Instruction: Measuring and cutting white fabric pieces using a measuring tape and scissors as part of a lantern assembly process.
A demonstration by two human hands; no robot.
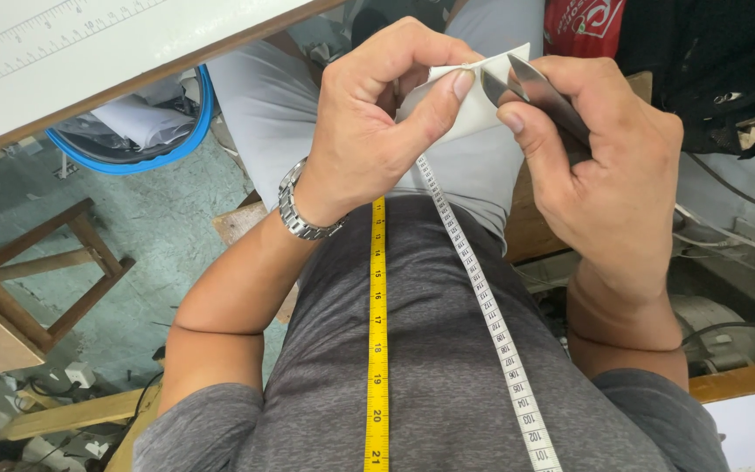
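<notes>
My left hand (377, 114), with a steel watch (301, 210) at the wrist, pinches a small white piece of fabric or paper (474, 105) between thumb and forefinger. My right hand (609, 175) grips metal scissors (526, 83), whose blades sit at the white piece's right edge. Down my grey shirt hangs a tape measure, with a yellow side (377, 350) and a white side (500, 341).
A white table edge with a printed ruler (63, 44) lies at upper left, above a blue-rimmed bin (146, 140). A wooden stool frame (54, 262) stands on the floor at left. Cables and a motor (709, 323) sit at right beside a wooden board (744, 378).
</notes>
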